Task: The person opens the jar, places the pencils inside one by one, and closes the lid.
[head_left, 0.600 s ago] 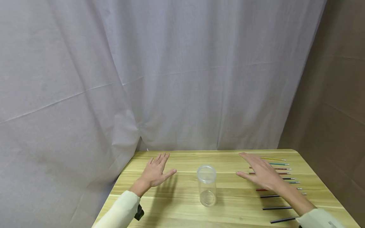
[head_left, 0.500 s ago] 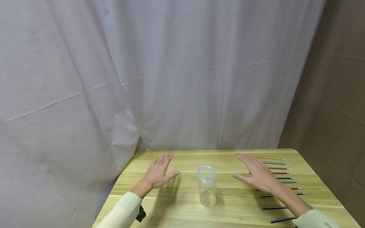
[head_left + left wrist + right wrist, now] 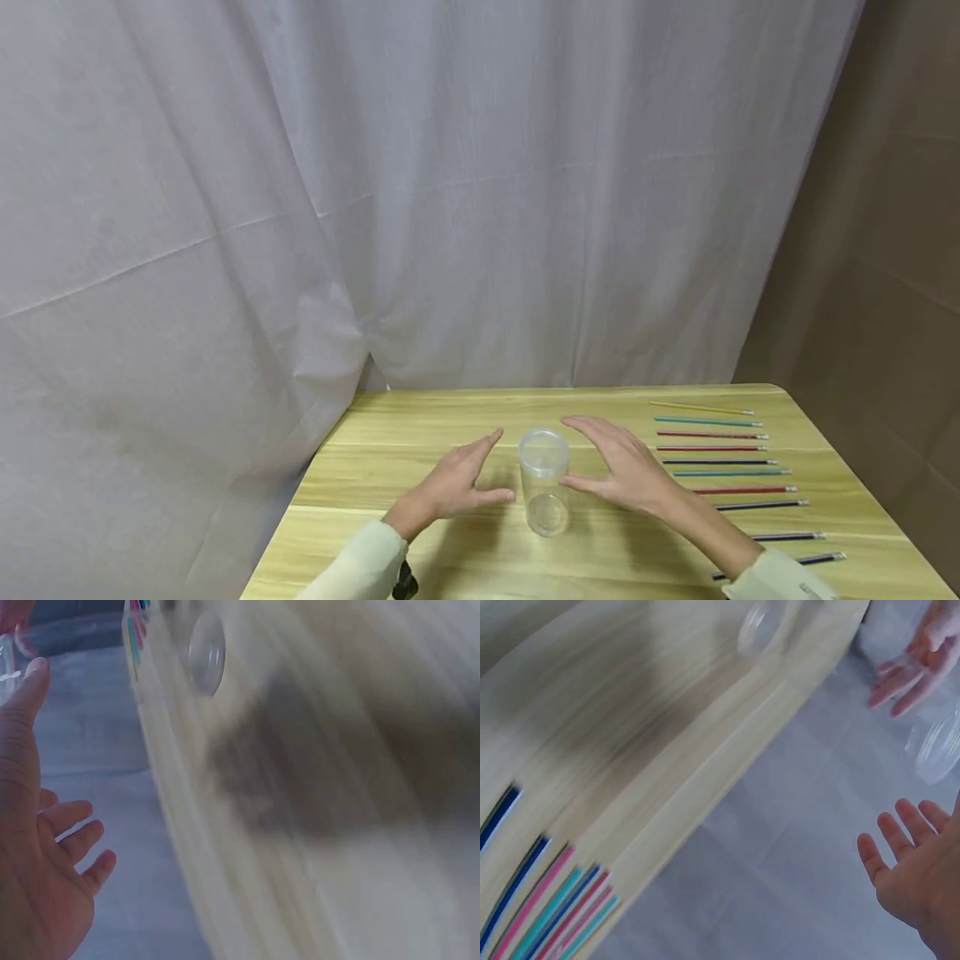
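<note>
A clear plastic jar (image 3: 545, 492) with a clear rim stands upright on the wooden table, between my two hands in the head view. My left hand (image 3: 457, 483) is just left of it, thumb and fingers spread apart. On the other side, my right hand (image 3: 622, 467) has its thumb and fingertips right at the jar's edge, overlapping it slightly in the head view. Both hands hold nothing. In the left wrist view the left hand (image 3: 37, 840) shows relaxed fingers; the right wrist view shows the right hand (image 3: 922, 862) with its fingers extended.
Several pencils in yellow, teal, red and dark blue, among them a yellow pencil (image 3: 701, 407), lie in a spaced column on the table's right side. The wooden table (image 3: 420, 417) ends against a grey curtain (image 3: 480, 208); a brown cloth (image 3: 885, 275) hangs at the right.
Both hands have moved inward toward the jar, the left to the right and the right to the left. The pencils formerly under the right arm now show more fully.
</note>
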Demonstrator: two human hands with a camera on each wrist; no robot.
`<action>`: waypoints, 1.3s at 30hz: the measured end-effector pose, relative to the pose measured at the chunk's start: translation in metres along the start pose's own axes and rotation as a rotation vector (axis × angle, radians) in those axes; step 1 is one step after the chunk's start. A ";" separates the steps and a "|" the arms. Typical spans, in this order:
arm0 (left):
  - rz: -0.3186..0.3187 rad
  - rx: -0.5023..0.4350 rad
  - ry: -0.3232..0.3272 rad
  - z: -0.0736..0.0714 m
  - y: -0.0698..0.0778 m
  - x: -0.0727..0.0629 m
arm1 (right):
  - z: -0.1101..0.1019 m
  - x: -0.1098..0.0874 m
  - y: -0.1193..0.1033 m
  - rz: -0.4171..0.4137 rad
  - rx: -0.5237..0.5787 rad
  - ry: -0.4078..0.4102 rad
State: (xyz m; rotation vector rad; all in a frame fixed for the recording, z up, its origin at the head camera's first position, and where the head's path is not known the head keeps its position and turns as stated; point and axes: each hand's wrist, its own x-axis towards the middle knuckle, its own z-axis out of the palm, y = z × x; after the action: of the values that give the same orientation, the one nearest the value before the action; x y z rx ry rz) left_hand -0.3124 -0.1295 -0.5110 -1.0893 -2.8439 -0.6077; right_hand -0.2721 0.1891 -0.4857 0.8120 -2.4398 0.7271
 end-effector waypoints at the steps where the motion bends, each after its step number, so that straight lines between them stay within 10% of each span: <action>1: -0.001 -0.028 0.004 0.005 0.002 0.001 | 0.003 0.002 -0.003 0.001 0.021 0.008; 19: -0.054 -0.491 0.235 0.074 0.039 0.019 | 0.037 0.009 -0.024 0.093 0.205 0.138; 30: -0.039 -0.580 0.359 0.091 0.046 0.022 | 0.048 0.003 -0.025 0.083 0.260 0.212; 39: 0.000 -0.539 0.327 0.087 0.039 0.025 | 0.042 0.003 -0.022 0.069 0.300 0.176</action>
State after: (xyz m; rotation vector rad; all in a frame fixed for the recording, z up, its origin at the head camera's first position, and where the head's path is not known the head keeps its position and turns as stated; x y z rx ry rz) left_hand -0.2973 -0.0548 -0.5732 -0.9223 -2.4520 -1.4578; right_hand -0.2708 0.1471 -0.5080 0.7385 -2.2410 1.1598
